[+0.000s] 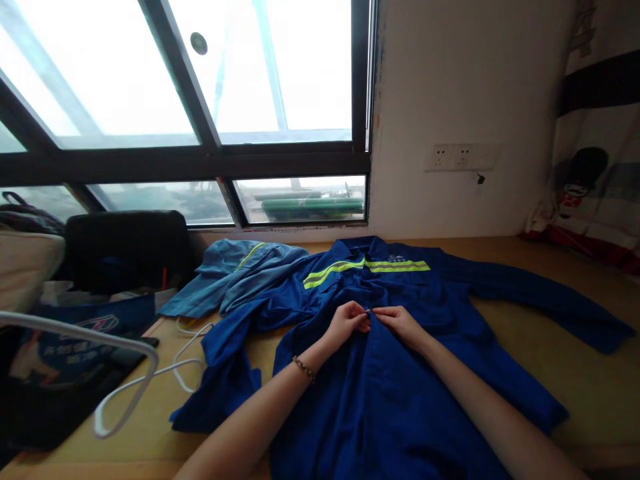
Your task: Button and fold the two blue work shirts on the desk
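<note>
A dark blue work jacket (425,380) with yellow reflective strips across the chest lies spread out, its collar at the far side. Both of my hands meet at its front opening, about halfway down. My left hand (350,320), with a beaded bracelet at the wrist, pinches the placket edge from the left. From the right, my right hand (399,322) grips the same edge, fingertips almost touching those of the left. The fabric is lifted slightly there. Whatever fastener lies between the fingertips is too small to make out.
A lighter blue garment (260,273) lies at the back left of the wooden table (590,387). White cable (130,340) loops over the left side. Beyond that edge are a dark chair back (125,243) and bags. A wall socket (463,157) and patterned curtain (600,153) are at right.
</note>
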A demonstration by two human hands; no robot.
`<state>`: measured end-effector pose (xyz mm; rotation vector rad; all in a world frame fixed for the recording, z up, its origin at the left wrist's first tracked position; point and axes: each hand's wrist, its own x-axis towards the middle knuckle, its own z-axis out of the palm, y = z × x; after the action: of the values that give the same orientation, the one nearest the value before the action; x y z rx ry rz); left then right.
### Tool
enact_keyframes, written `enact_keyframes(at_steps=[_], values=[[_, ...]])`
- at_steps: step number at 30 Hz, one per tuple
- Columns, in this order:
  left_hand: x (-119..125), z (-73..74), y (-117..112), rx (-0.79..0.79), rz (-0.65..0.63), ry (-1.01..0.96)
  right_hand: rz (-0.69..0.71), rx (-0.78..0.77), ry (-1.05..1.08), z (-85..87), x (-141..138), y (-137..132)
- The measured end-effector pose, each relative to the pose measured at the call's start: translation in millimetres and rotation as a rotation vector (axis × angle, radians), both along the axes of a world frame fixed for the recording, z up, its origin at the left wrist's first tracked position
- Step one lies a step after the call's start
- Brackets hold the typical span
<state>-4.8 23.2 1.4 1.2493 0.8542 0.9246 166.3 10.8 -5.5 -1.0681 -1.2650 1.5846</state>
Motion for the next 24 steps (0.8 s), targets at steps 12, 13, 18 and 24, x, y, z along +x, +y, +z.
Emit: enact_keyframes(at_steps=[12, 13, 18, 24], values=[[-1, 3.4, -3, 0.116, 0.021, 0.019, -0.299, 0.613, -0.489, 20.8, -10, -15], [-1, 4.7, -3, 0.121, 0.019, 0.019, -0.305, 0.629, -0.511, 22.4, -11, -16], [-3, 12.6, -7, 0.172, -0.014, 0.099, -0.325, 0.615, -0.585, 23.3, -14, -19], [2, 6.1, -9, 0.143, 0.082, 0.113, -0.313, 0.663, -0.631, 23.8, -21, -26]])
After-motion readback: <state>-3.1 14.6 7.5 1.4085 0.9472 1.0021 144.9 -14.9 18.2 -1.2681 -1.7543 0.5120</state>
